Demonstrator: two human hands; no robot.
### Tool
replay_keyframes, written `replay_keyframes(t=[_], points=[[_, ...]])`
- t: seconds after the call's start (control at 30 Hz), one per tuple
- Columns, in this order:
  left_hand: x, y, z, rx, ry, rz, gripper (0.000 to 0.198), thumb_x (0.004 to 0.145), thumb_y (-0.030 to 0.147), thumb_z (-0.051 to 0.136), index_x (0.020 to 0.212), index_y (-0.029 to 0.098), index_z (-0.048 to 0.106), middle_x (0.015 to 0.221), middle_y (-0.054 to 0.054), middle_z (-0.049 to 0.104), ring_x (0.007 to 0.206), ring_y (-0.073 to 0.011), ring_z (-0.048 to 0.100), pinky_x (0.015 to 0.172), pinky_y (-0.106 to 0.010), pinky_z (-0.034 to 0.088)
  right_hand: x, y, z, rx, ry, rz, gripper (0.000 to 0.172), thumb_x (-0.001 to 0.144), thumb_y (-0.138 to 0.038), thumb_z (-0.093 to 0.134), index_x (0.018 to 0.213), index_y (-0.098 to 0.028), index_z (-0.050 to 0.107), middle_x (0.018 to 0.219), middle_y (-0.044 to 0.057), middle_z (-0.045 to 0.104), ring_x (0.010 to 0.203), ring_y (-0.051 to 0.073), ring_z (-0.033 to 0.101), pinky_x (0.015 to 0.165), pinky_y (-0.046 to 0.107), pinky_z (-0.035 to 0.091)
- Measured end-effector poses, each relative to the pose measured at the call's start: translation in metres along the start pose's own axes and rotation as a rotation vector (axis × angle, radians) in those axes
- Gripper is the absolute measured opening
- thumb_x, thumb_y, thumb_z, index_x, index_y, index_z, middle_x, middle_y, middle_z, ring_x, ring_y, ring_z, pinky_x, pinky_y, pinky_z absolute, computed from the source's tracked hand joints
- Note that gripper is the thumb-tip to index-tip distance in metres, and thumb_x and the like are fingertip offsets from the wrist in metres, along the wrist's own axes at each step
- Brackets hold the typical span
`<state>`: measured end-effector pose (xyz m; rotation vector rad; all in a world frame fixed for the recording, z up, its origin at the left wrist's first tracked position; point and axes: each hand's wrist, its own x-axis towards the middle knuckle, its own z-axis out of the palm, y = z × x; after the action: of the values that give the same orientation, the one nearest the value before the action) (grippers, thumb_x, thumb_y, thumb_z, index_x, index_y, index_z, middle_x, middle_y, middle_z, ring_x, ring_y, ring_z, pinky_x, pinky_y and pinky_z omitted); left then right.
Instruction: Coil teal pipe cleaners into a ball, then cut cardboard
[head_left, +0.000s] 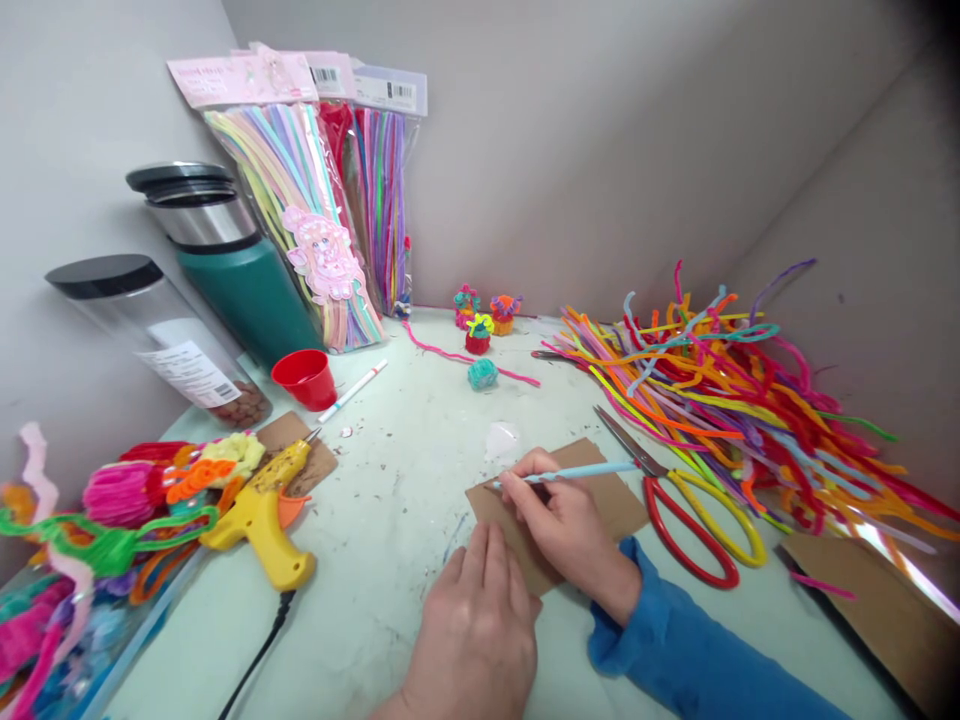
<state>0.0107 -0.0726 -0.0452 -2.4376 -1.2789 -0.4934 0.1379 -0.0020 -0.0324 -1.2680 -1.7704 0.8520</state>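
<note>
A piece of brown cardboard (616, 497) lies on the pale green table in front of me. My right hand (556, 520) is closed round a light blue pencil-like stick (592, 470), its tip at the cardboard's upper left part. Flat on the cardboard's near left edge rests my left hand (480, 610), fingers stretched out and holding nothing. Scissors (675, 490) with one red and one yellow handle lie just right of the cardboard. Whether there is a mark under the tip is too small to tell.
Left stand a yellow glue gun (262, 520), pipe-cleaner pieces (127, 495), a red cup (306, 380), a clear jar (165, 335) and a green bottle (240, 290). Small fuzzy pots (478, 335) sit at the back. Loose pipe cleaners (720, 390) pile up right, with more cardboard (877, 610).
</note>
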Motion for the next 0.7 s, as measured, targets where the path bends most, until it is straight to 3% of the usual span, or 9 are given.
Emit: replay_keyframes(t=[0.23, 0.4, 0.53, 0.6, 0.7], points=[[-0.001, 0.001, 0.002, -0.001, -0.024, -0.018, 0.026, 0.083, 0.020, 0.048, 0.092, 0.003, 0.067, 0.100, -0.021, 0.067, 0.093, -0.0309, 0.063, 0.069, -0.037, 0.055, -0.001, -0.001, 0.001, 0.149, 0.017, 0.013, 0.019, 0.088, -0.032, 0.047, 0.074, -0.020, 0.052, 0.065, -0.003, 0.052, 0.057, 0.011, 0.049, 0.057, 0.022, 0.040], [0.001, 0.001, 0.000, -0.012, -0.073, -0.031, 0.025, 0.082, 0.018, 0.049, 0.095, 0.004, 0.066, 0.102, -0.021, 0.066, 0.097, -0.0295, 0.061, 0.072, -0.038, 0.054, 0.001, 0.003, 0.001, 0.294, 0.129, 0.091, 0.017, 0.089, -0.036, 0.043, 0.090, -0.022, 0.051, 0.065, -0.004, 0.050, 0.049, 0.010, 0.043, 0.047, 0.021, 0.037], [0.002, 0.001, -0.001, 0.038, -0.046, -0.009, 0.023, 0.079, 0.013, 0.049, 0.092, 0.006, 0.067, 0.100, -0.019, 0.067, 0.095, -0.0278, 0.062, 0.071, -0.036, 0.054, 0.002, 0.003, -0.008, 0.147, 0.173, 0.057, 0.020, 0.088, -0.034, 0.044, 0.099, -0.022, 0.055, 0.069, -0.001, 0.057, 0.062, 0.013, 0.054, 0.061, 0.024, 0.044], [0.001, 0.001, 0.001, 0.070, -0.011, 0.003, 0.023, 0.078, 0.013, 0.049, 0.088, 0.007, 0.068, 0.097, -0.019, 0.068, 0.092, -0.0274, 0.063, 0.068, -0.035, 0.055, 0.004, 0.001, -0.019, 0.028, 0.146, -0.025, 0.023, 0.087, -0.031, 0.045, 0.105, -0.022, 0.056, 0.088, 0.002, 0.063, 0.078, 0.015, 0.058, 0.073, 0.026, 0.045], [0.000, 0.002, 0.005, 0.092, 0.027, -0.003, 0.023, 0.076, 0.011, 0.050, 0.088, 0.006, 0.069, 0.094, -0.019, 0.069, 0.086, -0.0273, 0.065, 0.063, -0.034, 0.055, 0.014, 0.002, -0.046, -0.226, 0.063, -0.200, 0.031, 0.087, -0.027, 0.046, 0.117, -0.022, 0.053, 0.112, 0.005, 0.060, 0.097, 0.017, 0.057, 0.085, 0.028, 0.042]])
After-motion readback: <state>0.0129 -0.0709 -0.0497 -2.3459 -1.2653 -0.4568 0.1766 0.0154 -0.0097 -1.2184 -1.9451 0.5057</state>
